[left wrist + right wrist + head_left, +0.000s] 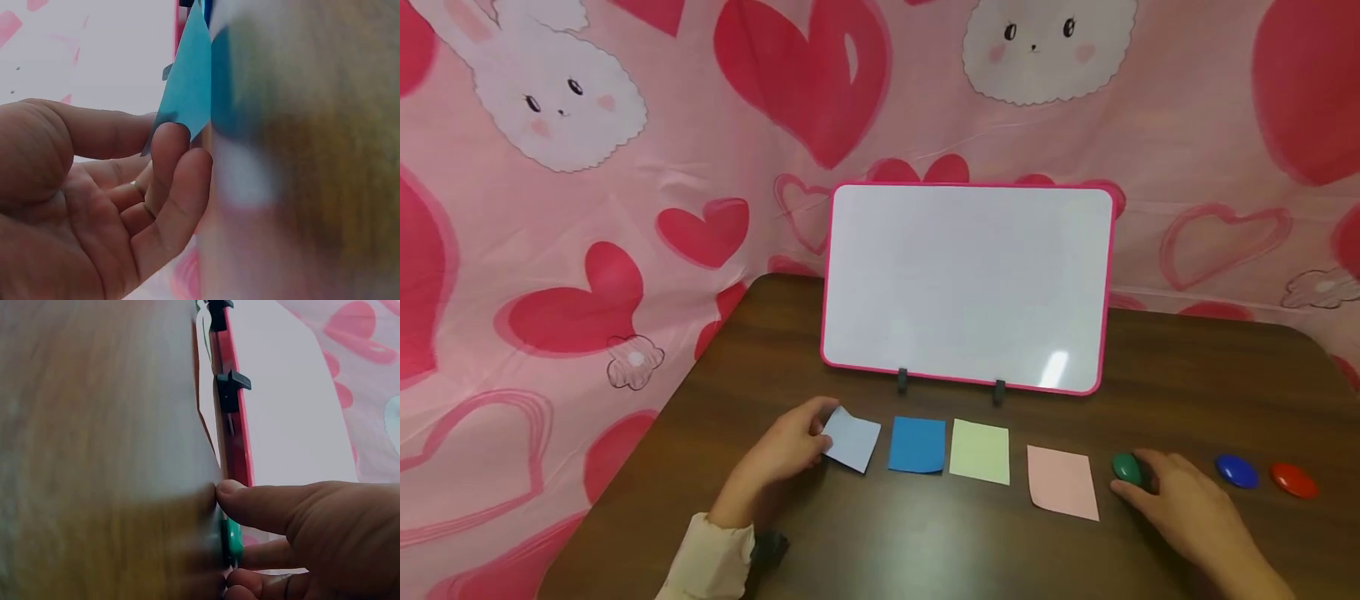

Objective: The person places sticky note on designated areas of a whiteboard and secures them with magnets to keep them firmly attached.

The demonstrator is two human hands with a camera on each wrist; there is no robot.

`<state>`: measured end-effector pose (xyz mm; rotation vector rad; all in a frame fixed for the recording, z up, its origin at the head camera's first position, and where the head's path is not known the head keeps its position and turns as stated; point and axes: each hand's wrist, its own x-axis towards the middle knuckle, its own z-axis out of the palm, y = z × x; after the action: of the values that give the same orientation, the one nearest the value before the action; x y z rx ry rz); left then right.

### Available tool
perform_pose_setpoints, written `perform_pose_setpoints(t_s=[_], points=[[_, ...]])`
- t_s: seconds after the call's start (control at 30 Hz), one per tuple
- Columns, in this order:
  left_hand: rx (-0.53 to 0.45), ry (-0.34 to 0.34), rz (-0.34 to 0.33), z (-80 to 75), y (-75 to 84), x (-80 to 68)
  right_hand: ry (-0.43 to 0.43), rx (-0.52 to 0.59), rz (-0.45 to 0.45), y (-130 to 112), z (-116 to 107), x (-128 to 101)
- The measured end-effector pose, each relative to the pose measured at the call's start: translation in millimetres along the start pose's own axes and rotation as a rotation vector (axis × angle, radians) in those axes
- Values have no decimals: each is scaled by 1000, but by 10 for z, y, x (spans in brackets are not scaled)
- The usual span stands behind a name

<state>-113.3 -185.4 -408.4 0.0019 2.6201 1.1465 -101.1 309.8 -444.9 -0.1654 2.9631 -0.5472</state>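
The left hand (790, 450) pinches a corner of the pale blue paper square (852, 442), just in front of the pink-framed whiteboard (967, 287). It could crease. The right hand (1180, 500) grips the green oval magnet (1126, 469) on the brown desk (925, 542); it might slip.

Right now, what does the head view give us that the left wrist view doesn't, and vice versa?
Head only: the whole layout. The whiteboard stands on the table, with the dark blue note, yellow note and pink note in a row before it. The right hand touches the green magnet; the blue magnet and red magnet lie further right.

Left wrist only: a close look at the grip, with fingertips at the note's edge and the palm open to the camera.

Both: the left hand pinching the light blue note, lifted at one side.
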Motion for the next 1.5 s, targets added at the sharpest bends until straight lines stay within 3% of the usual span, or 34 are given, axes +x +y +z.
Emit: perform_pose_setpoints(t_s=[0.2,0.43,0.63,0.8,0.93,1.1,1.27,1.5], points=[[48,48,2,-105,48,-16,22,8,-18,-41,18,50],[45,128,126,-366,110,139,16,18,3,-73,1,50],[-78,192,240,-647,222,381,16,25,22,-114,6,56],[-218,261,258,-801,279,646,21,39,27,-131,30,54],[-340,309,250,-783,308,880,24,39,31,-118,49,40],[-393,400,218,-690,344,1110,29,33,31,-92,72,8],[-429,467,168,-618,353,1281,21,33,60,-71,53,-20],[-493,550,177,-578,397,1450,2,33,108,-61,-9,-20]])
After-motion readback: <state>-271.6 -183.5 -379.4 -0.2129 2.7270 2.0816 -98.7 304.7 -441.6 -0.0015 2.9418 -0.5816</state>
